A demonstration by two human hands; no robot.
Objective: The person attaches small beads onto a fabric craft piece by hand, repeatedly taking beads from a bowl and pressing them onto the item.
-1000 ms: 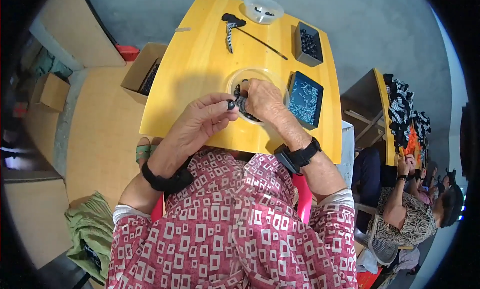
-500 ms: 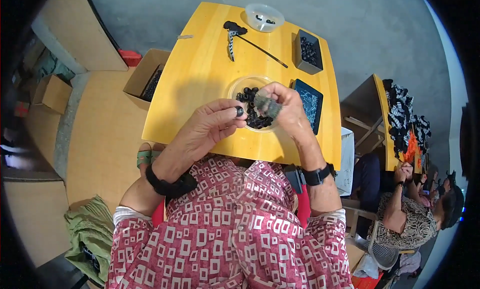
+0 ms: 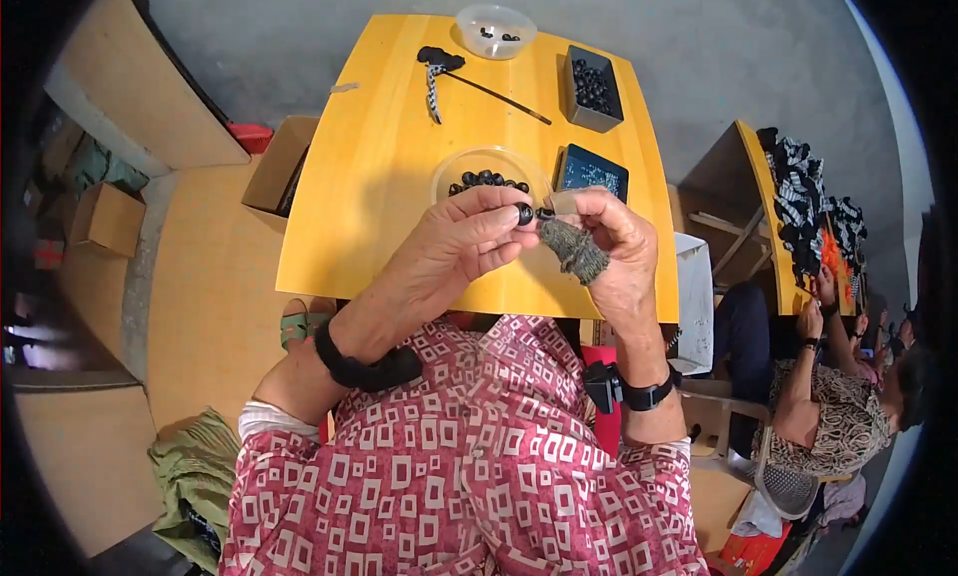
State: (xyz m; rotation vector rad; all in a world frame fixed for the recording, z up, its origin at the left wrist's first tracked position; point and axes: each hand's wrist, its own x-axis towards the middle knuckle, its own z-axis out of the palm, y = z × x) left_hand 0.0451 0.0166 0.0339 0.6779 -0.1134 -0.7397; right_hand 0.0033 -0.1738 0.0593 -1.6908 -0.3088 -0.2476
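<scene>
Shifted right hand [image 3: 621,242] partly hides tray [image 3: 605,161].

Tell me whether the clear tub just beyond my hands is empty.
Not empty: black beads lie inside the clear tub. Your left hand hides part of its near side, so I cannot tell how full it is.

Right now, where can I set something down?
The yellow wooden table is bare left of the nearer clear plastic bowl, and between it and the thin black rod. Crowded: right side (grey rectangular box, dark shallow tray), front centre (left hand, right hand).
</scene>
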